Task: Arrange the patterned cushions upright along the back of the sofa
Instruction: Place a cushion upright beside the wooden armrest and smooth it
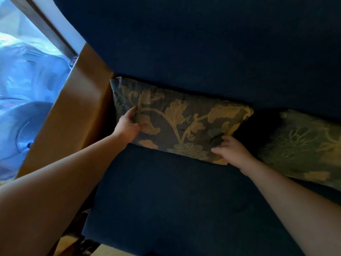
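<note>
On dark blue sofa (166, 196), both hands (129, 124) pinching patterned cushion (177, 119) against backrest.

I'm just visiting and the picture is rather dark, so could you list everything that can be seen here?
sofa: one, dark blue, seat and backrest filling most of the view.
sofa arm: one, brown, at the left end of the seat.
patterned cushion: one, dark grey with gold leaves, leaning against the backrest beside the sofa arm.
second cushion: one, greenish with gold pattern, to the right, partly cut off by the frame.
window: one, bright bluish, far left; what lies behind it is too blurred to tell.
left hand: one, fingers pinching the patterned cushion's left side.
right hand: one, resting on its lower right corner.
</note>
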